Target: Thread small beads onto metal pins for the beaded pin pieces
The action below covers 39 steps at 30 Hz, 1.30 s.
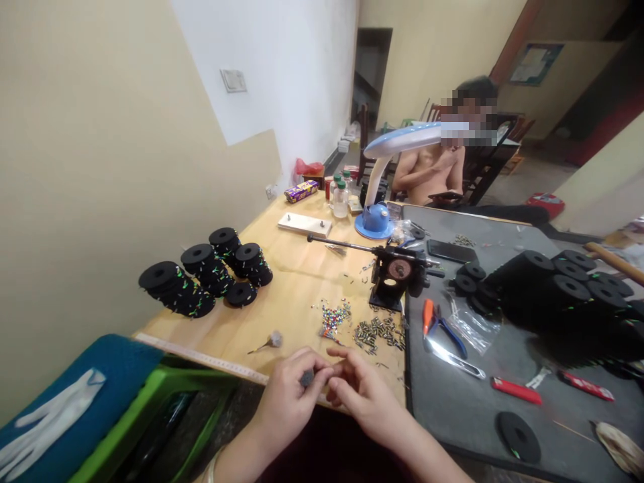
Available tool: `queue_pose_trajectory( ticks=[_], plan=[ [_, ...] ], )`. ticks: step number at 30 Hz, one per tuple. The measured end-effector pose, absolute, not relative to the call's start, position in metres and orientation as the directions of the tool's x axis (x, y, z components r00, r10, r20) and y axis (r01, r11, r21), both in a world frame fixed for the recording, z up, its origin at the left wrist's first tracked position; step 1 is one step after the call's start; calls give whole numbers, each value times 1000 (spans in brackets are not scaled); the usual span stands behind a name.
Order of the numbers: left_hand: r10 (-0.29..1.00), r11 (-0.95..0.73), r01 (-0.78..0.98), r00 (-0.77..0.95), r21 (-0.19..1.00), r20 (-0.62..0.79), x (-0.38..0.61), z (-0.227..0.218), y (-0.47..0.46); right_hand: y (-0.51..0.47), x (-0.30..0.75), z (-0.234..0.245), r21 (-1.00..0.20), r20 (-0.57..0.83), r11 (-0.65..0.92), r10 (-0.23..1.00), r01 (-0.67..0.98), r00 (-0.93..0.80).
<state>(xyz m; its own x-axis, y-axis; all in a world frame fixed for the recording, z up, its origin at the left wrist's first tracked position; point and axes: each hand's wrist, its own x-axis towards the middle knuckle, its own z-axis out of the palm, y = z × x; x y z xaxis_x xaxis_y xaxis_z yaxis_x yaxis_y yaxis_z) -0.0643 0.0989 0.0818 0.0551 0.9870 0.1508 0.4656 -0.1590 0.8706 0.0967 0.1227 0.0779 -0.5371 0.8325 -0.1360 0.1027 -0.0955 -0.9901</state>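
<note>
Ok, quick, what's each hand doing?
Left hand: closed on a small grey fuzzy lump.
Right hand: pinched beside it; whether it holds anything cannot be told.

Bare forearms (402,443); perhaps a pale wristband (210,471) at the left hand (288,397).

Stands along the wall as a pale wooden table (296,275), covered on the right by a dark grey mat (503,416). Carries on the bare wood a cluster of black spools (206,275), a white block (305,224), a blue lamp base (375,221), a black hand-crank tool (395,272), coloured beads (335,315) and small metal sleeves (380,330). Bears on the mat orange-handled pliers (427,315), a red lighter (516,390), a phone (451,251) and a second heap of spools (553,288).
</note>
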Motion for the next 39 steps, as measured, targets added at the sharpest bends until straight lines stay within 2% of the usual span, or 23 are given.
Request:
queue_pose_trajectory(
  ticks=[4, 7, 9, 11, 15, 18, 20, 23, 27, 29, 31, 33, 35, 37, 39],
  plan=[
    [994, -104, 493, 65, 864, 83, -65, 78, 101, 122, 94, 63, -933, -64, 115, 880, 341, -471],
    [997, -76, 578, 59, 812, 51, -68, 66, 107, 125, 100, 50, -891, -6, 187, 906, 414, -422],
    [998, -64, 676, 25, 734, 64, -70, 56, 114, 127, 103, 39, -925, -19, 126, 927, 357, -374],
    [996, -56, 759, -1, 648, 88, -71, 47, 120, 128, 104, 29, -975, -103, -32, 941, 219, -322],
    [987, -107, 826, 22, 553, 159, -77, 45, 124, 127, 104, 13, -959, -268, -284, 924, -18, -272],
    [967, -123, 867, -5, 484, 256, -92, 53, 120, 125, 107, 12, -931, -327, -355, 915, -87, -238],
    [946, -69, 897, -80, 436, 315, -107, 55, 118, 123, 109, 13, -918, -354, -380, 913, -113, -202],
    [945, 56, 897, -190, 439, 267, -132, 47, 119, 119, 110, 17, -906, -372, -397, 912, -144, -173],
    [951, 153, 753, -289, 640, 113, -148, 30, 119, 112, 109, 20, -919, -352, -374, 921, -123, -168],
    [949, 160, 568, -314, 807, 33, -143, 27, 112, 107, 107, 19, -927, -336, -357, 927, -114, -169],
    [962, 174, 290, -254, 941, -99, -127, 29, 100, 102, 106, 17, -925, -335, -359, 924, -121, -182],
    [956, 262, 46, -151, 964, -253, -103, 30, 87, 96, 103, 14, -917, -350, -380, 913, -123, -210],
    [927, 361, -122, -60, 924, -370, -77, 29, 73, 90, 102, 13, -908, -368, -403, 897, -110, -245],
    [899, 428, -237, 12, 872, -438, -54, 26, 62, 85, 102, 13, -903, -382, -419, 885, -98, -267],
    [886, 457, -277, 58, 845, -460, -40, 23, 54, 81, 104, 14, -901, -387, -425, 881, -93, -272]
  ],
)
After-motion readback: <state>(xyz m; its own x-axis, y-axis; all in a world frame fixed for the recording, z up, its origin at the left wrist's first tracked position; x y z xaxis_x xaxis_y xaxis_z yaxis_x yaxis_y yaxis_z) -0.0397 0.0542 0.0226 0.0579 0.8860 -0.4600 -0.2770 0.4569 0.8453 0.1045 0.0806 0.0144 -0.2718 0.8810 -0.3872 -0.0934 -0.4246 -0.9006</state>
